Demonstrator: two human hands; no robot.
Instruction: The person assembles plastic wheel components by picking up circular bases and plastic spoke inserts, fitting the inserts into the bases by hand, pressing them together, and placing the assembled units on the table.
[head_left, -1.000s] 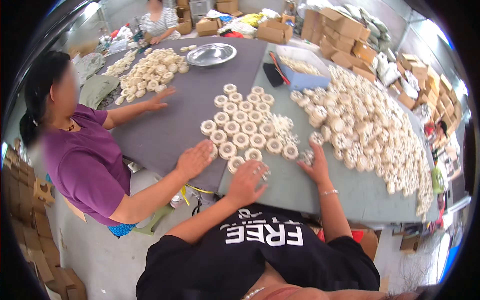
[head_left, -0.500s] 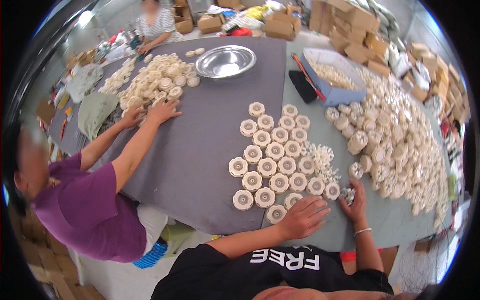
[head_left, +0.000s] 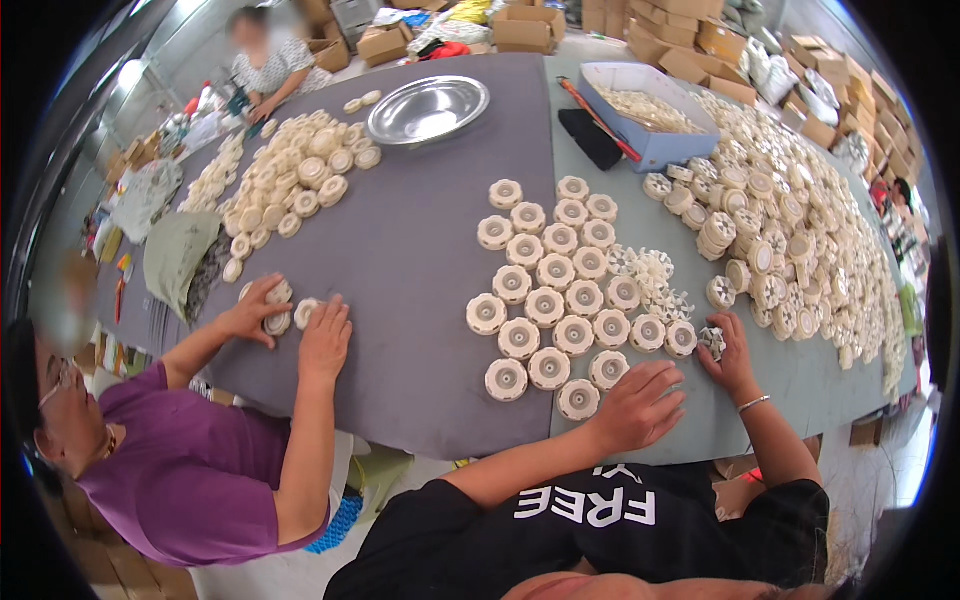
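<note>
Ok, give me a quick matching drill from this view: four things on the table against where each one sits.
Things:
1. steel bowl
2. blue box
3. left hand
4. right hand

Places:
A. far right, holding small white parts
B. near edge, flat beside the closest cream discs
C. far middle, on the grey cloth
D. at the right end of the disc rows, fingers on a small toothed piece

Pairs: 1-C, 2-A, 3-B, 4-D

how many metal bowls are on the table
1. The metal bowl sits at the table's far side, between the co-worker's pile of cream wheels and the blue tray. None seems hidden.
</note>
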